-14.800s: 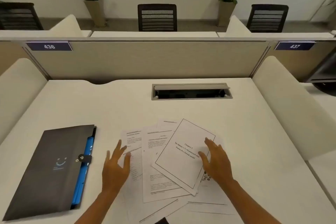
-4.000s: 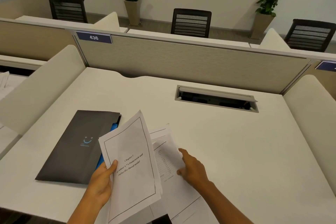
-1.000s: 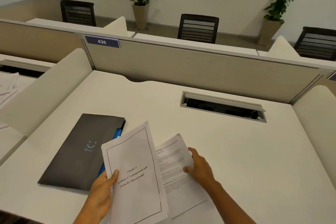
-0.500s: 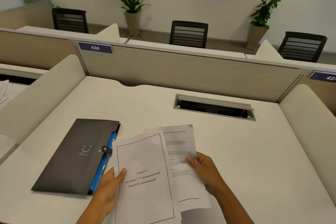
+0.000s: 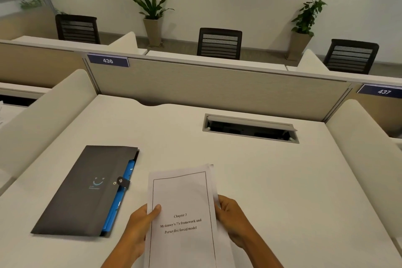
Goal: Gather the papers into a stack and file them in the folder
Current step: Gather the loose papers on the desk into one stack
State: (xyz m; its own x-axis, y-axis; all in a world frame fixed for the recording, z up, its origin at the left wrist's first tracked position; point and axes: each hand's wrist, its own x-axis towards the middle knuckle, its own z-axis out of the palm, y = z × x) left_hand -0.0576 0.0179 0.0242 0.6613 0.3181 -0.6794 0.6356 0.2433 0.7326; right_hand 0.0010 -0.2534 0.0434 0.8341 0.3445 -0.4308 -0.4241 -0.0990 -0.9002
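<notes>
1. the gathering step looks all but finished: the papers [image 5: 185, 209] are together in one stack, held up over the near edge of the tabletop [image 5: 272, 180], with a title page reading "chapter 3" facing the camera.
2. the left hand [image 5: 139, 226] grips the stack's left edge, thumb pressed on the front page and fingers hidden behind it.
3. the right hand [image 5: 235, 220] closes on the right edge, fingers curled around the side of the sheets.
4. the top right corner shows a few sheet edges stepped slightly out of line, so the stack is probably not yet squared.
5. the folder [image 5: 87, 191] lies flat on the tabletop just to the left of the papers, apart from them. its dark cover is down, a snap tab [image 5: 123, 181] sits at its right edge, and blue inner pockets [image 5: 121, 198] show along that side.
6. no loose sheet is visible on the tabletop, though the area under the stack is hidden.
7. the next move likely calls for tapping the stack even, then freeing one hand to undo the tab and lift the cover, since the folder appears closed.
8. the stack would then slide in from the open right side, kept flat so the corners do not catch.
</notes>
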